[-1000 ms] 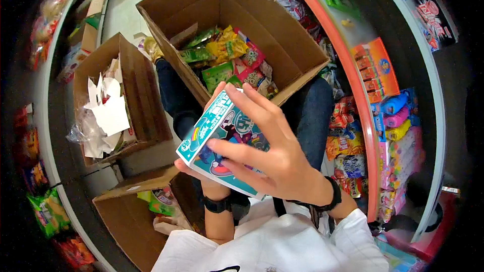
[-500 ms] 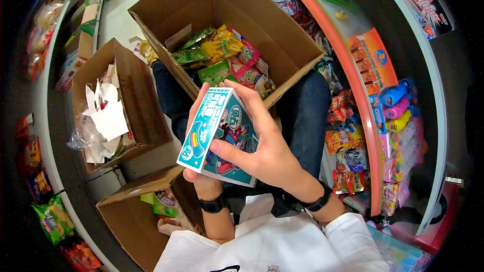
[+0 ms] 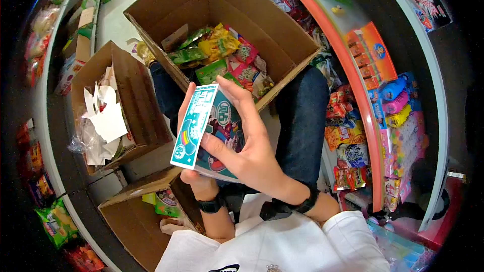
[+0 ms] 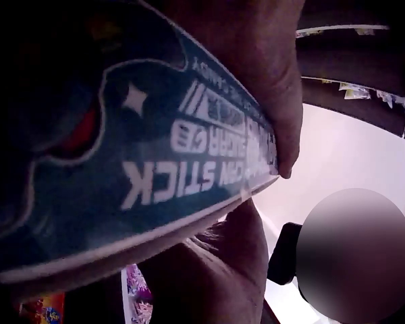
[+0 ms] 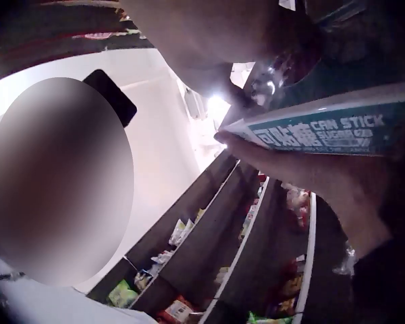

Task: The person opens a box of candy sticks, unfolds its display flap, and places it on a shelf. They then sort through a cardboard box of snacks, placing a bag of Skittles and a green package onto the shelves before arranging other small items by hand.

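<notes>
A teal candy box (image 3: pixel 222 121) with cartoon print is held up in front of the chest, tilted, its narrow lettered side facing up-left. My right hand (image 3: pixel 252 146) grips it from the right, thumb on the edge by the narrow side and fingers around the far end. From beneath and behind, my left hand (image 3: pixel 201 184) holds the same box; most of that hand is hidden by it. The words CAN STICK are readable on the candy box (image 4: pixel 189 162) in the left wrist view. Fingers hold the candy box (image 5: pixel 324 128) in the right wrist view too.
A large open carton (image 3: pixel 262 10) with several candy bags (image 3: pixel 219 43) stands ahead between the legs. To the left are a carton (image 3: pixel 141 106) with white paper scraps (image 3: pixel 108 121) and another carton (image 3: pixel 131 221). Stocked shelves (image 3: pixel 348 85) curve along the right side.
The right hand's fingers, earlier spread across the box's front, have moved round its right side. The box has turned, showing more of its narrow side, and shifted slightly left.
</notes>
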Demonstrator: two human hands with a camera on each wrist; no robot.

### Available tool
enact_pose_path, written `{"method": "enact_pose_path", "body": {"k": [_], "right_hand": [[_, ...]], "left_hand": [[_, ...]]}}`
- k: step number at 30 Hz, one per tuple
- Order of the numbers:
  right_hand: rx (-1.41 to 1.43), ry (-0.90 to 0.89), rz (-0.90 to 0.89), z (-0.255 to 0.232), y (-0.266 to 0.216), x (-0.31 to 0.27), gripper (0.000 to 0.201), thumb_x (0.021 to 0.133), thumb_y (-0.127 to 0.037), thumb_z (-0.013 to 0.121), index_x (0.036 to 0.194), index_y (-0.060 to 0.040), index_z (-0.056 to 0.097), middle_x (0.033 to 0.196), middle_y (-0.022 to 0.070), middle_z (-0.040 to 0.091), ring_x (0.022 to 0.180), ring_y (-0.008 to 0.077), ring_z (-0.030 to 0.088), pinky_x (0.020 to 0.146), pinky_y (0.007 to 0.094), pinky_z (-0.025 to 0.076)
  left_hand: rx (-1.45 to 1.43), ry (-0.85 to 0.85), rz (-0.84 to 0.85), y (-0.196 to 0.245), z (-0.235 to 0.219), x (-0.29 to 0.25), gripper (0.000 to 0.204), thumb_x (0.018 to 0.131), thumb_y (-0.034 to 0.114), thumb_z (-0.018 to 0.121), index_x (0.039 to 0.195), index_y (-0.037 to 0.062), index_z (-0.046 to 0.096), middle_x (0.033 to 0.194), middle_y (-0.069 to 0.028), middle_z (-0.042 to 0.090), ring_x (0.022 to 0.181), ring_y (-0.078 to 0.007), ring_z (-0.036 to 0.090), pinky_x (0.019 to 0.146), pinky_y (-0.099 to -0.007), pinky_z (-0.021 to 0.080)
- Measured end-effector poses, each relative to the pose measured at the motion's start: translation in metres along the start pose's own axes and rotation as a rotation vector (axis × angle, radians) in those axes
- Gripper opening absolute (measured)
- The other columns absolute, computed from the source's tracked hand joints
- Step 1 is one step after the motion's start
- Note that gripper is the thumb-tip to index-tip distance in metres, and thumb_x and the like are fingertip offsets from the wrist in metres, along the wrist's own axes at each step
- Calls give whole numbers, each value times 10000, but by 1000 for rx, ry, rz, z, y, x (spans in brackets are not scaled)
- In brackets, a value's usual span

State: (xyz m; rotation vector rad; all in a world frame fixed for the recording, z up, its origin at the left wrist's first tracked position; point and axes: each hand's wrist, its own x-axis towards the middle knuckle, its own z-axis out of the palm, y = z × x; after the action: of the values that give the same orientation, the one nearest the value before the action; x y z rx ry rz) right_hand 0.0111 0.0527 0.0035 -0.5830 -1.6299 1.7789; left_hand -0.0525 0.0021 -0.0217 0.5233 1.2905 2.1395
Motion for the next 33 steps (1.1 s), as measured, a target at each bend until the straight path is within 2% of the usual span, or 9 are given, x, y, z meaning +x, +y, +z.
{"method": "enact_pose_path", "body": {"k": [2,5,12,18,21,24,28,30,33], "right_hand": [[52,31,7,5,-4,-1,710,817,-91,703,1398,-15,303,1355,149,412,1311,237,371,1106,349,249],[24,70,-73,9,2,-2,572,828,-89,696,1289,-29,364,1366,194,405,1318,264,368,1099,363,260],[-310,39,-209,3,6,-3,311,860,-110,671,1027,-50,416,1381,302,393,1278,310,446,1030,379,338],[-609,-14,-368,-5,5,3,242,827,-136,697,868,-39,479,1292,337,462,1142,415,557,879,408,474],[-862,-9,-500,-7,1,6,254,808,-164,702,850,-39,485,1286,343,471,1067,419,602,807,421,520],[-964,30,-571,-5,5,9,228,822,-164,671,858,-44,480,1304,367,448,1010,397,637,754,398,544],[-1139,-25,-720,-12,12,14,181,851,-143,621,851,-48,467,1260,406,458,882,338,681,662,328,555],[-1206,-49,-822,-19,13,20,157,861,-140,594,850,-55,462,1193,413,504,769,283,701,588,294,550],[-1466,-305,-869,-33,-8,29,147,850,-157,577,852,-62,466,1086,397,566,619,207,676,502,264,521]], "left_hand": [[-92,-3,-2,-4,-4,0,1309,561,906,532,1461,1,243,1355,-158,444,1213,-264,490,1032,-376,403],[-168,25,-32,-5,-7,1,1383,457,848,678,1448,-16,250,1364,-163,434,1252,-269,472,1070,-395,382],[-156,9,0,-5,-12,2,1400,453,864,665,1442,-34,249,1378,-168,429,1253,-269,474,1074,-388,380],[-175,31,19,-8,-14,2,1417,436,869,662,1441,-38,244,1411,-167,397,1257,-264,473,1080,-388,382],[-156,75,-1,4,-2,-2,1385,447,852,661,1433,-38,270,1437,-162,372,1282,-266,452,1097,-387,355],[-119,23,-33,1,-11,-3,1375,455,850,653,1433,-38,274,1458,-157,349,1293,-256,443,1104,-378,344],[-89,-19,-53,8,-12,0,1375,463,857,640,1436,-42,268,1486,-153,311,1309,-250,426,1104,-370,345],[-129,80,-95,1,-21,-12,1365,464,830,665,1432,-48,272,1444,-169,367,1274,-253,464,1082,-369,373],[-159,73,-181,10,-17,-11,1337,460,760,716,1425,-57,280,1349,-191,464,1204,-258,528,1044,-365,417]]}}
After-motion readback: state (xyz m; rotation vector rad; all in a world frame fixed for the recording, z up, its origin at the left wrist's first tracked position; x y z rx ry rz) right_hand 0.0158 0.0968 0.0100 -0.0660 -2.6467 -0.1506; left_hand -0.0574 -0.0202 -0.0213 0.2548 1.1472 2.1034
